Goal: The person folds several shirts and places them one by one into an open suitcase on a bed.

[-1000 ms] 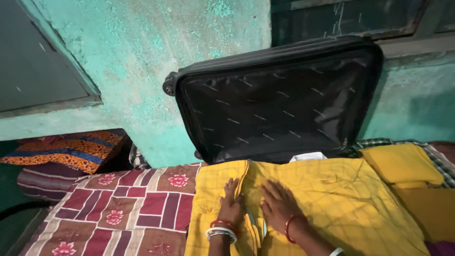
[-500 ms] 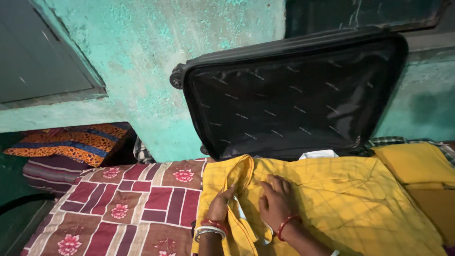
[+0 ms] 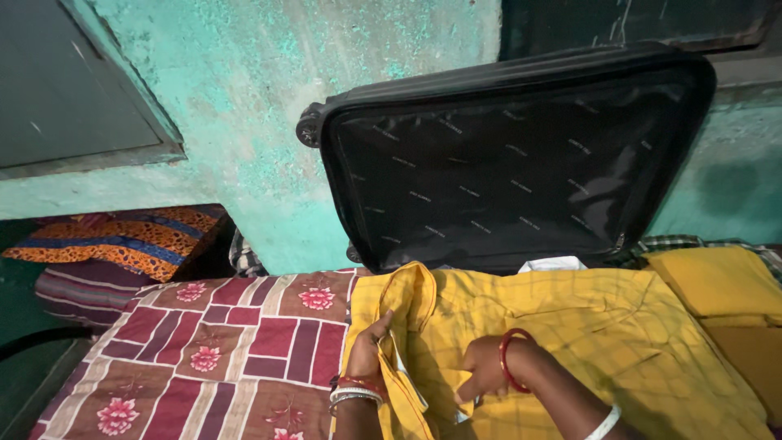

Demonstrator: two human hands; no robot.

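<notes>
A yellow checked garment (image 3: 570, 326) lies spread on the bed in front of an open black suitcase (image 3: 505, 163). My left hand (image 3: 368, 350), with bangles at the wrist, grips the garment's left edge, which is folded up into a raised loop (image 3: 407, 297). My right hand (image 3: 482, 376), wearing a red bangle, pinches the cloth just right of that fold, fingers curled into the fabric. The suitcase lid stands upright against the wall.
A maroon patterned bedsheet (image 3: 220, 342) covers the bed at left. Folded yellow cloth (image 3: 717, 281) lies at right, with a white item (image 3: 552, 264) at the suitcase's edge. Orange and striped pillows (image 3: 114, 244) sit at far left below a teal wall (image 3: 244, 98).
Both hands went from lying flat on the garment to gripping it; the left edge has been lifted and folded over. The camera has shifted, so the suitcase sits further right in view.
</notes>
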